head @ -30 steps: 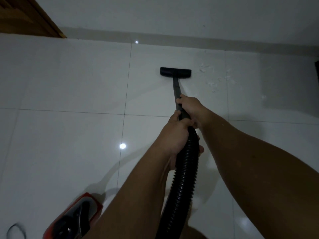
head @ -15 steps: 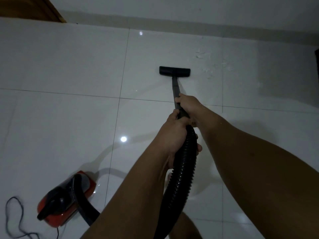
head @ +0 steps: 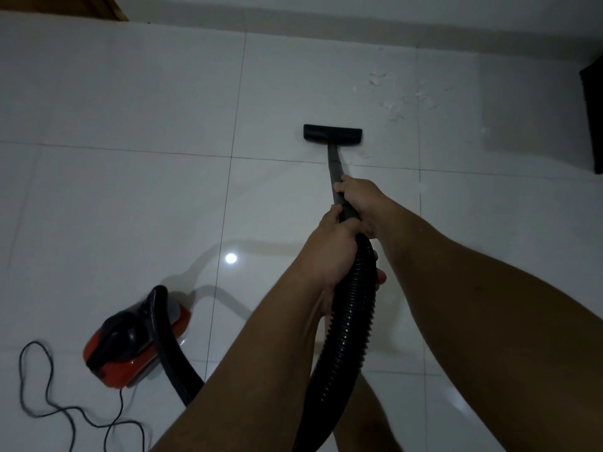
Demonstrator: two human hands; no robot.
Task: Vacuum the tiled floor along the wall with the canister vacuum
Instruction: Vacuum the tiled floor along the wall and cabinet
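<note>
The black floor nozzle [head: 332, 134] lies flat on the white tiled floor [head: 130, 102], a tile's depth short of the wall. Its grey wand [head: 334, 164] runs back to my hands. My right hand [head: 360, 195] grips the wand higher up. My left hand [head: 332, 246] holds the joint where the ribbed black hose [head: 349, 321] begins. The hose loops down and back to the red and black canister vacuum [head: 133, 340] at lower left. White scraps of debris [head: 398, 99] are scattered right of and beyond the nozzle.
A grey skirting strip [head: 359, 31] runs along the far wall. A wooden edge [head: 107, 6] fills the top left corner. A dark object [head: 594, 119] stands at the right edge. The black power cord [head: 49, 396] curls on the floor at lower left.
The view has tilted down and back: the canister and its cord have come fully into sight. The nozzle has drawn away from the wall toward me. Both hands keep their grip.
</note>
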